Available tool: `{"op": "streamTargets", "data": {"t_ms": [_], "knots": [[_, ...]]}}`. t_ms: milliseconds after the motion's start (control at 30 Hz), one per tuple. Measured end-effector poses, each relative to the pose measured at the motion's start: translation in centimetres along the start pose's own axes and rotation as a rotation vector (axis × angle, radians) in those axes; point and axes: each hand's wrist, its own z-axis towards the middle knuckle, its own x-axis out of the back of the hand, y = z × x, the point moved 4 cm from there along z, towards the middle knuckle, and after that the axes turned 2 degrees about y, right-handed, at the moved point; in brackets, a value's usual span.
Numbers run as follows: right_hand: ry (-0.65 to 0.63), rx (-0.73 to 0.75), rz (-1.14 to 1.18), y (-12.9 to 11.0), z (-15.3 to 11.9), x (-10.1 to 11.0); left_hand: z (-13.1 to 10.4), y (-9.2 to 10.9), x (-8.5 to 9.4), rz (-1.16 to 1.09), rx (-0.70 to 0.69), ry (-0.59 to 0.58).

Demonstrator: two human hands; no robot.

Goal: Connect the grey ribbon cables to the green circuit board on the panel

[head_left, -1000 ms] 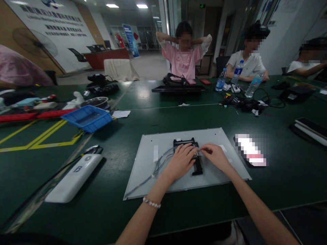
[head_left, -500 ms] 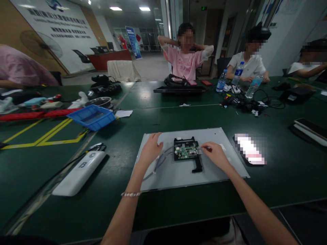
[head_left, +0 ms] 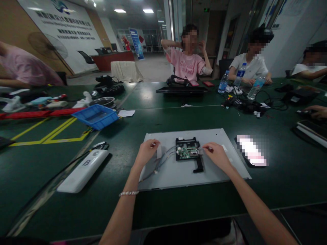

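Pinched together, the fingertips of the left hand (head_left: pixel 147 153) seem to hold the upper end of a white strip (head_left: pixel 159 152); the right hand (head_left: pixel 217 156) has thumb and finger close together at a pale tab (head_left: pixel 200 151), but whether they grip it I cannot tell. Both hands are over a grey panel (head_left: pixel 217 173), which lies flat on the green table (head_left: pixel 184 207) before the person.

I judge that the panel could slide if one hand pulls sideways, because nothing visible clamps it. The circuit board (head_left: pixel 187 153) could be strained by a hard tug on the tab beside its right edge. The grey cables (head_left: pixel 163 160) may be caught by the left hand, being so near. The strip might fold or stick in a wrong place, if it is adhesive.

The panel has its long axis from left to right; the board's long axis runs likewise, while the strip's runs roughly toward the person, its free end pointing nearer to them
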Motion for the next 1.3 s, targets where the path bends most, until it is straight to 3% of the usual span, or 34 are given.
{"op": "streamTargets", "data": {"t_ms": [133, 233, 467, 933, 1133, 1300], "knots": [[0.029, -0.003, 0.001, -0.1, 0.1, 0.2, -0.6, 0.5, 1.6, -0.290, 0.149, 0.024], [0.048, 0.003, -0.006, -0.5, 0.1, 0.2, -1.3, 1.4, 2.0, -0.369, 0.176, -0.008], [0.054, 0.048, -0.042, -1.7, 0.0, 0.3, -1.6, 2.0, 0.3, -0.171, 0.103, -0.134], [0.011, 0.101, -0.132, -1.6, 0.1, -0.3, -1.7, 1.9, -0.4, 0.012, 0.051, -0.144], [-0.009, 0.254, -0.223, -3.6, 0.9, 0.0, -1.4, 1.4, -0.8, 0.033, 0.033, -0.119], [-0.190, 0.494, -0.301, -6.4, 3.0, -0.1, -1.1, 0.9, -1.1, 0.034, 0.027, -0.115]]}}
